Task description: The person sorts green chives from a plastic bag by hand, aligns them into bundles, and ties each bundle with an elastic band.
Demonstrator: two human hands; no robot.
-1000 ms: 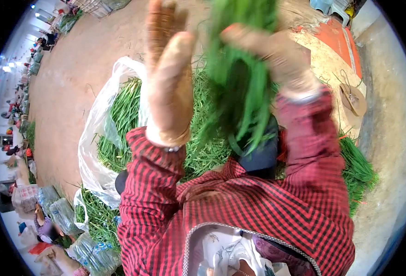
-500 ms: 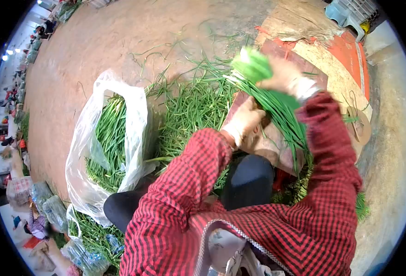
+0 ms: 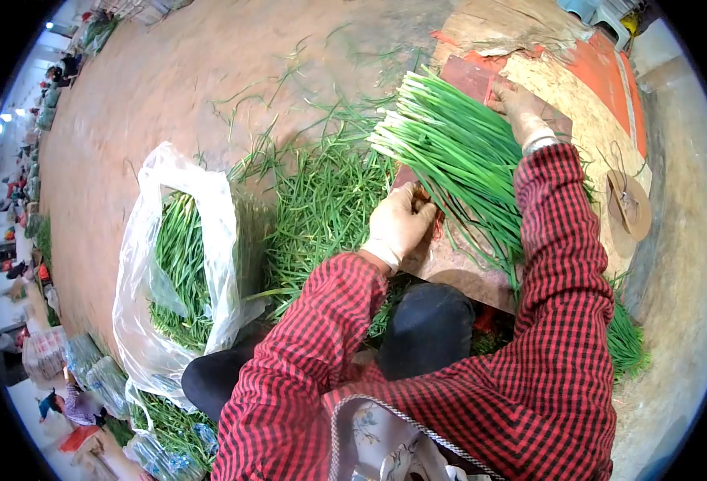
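Observation:
A large bundle of garlic chives lies across a reddish-brown board, pale stem ends to the upper left and green tips to the lower right. My left hand, in a pale glove, is at the board's near-left edge beside the bundle. Its thumb and fingers are pinched together, and what they hold is hidden; a bit of red string shows close by. On the far side of the chives, my right hand has its fingers curled at the board's surface; I cannot make out what is in them.
To the left stands a clear plastic bag with chives inside. Loose chive trimmings cover the floor between bag and board. A round cardboard disc lies at right, near more chives. People and bundles line the far left.
The blurred handful of chives in my right hand now lies on the board with the others. My right hand has moved up to the bundle's far side; my left has drawn slightly left and down.

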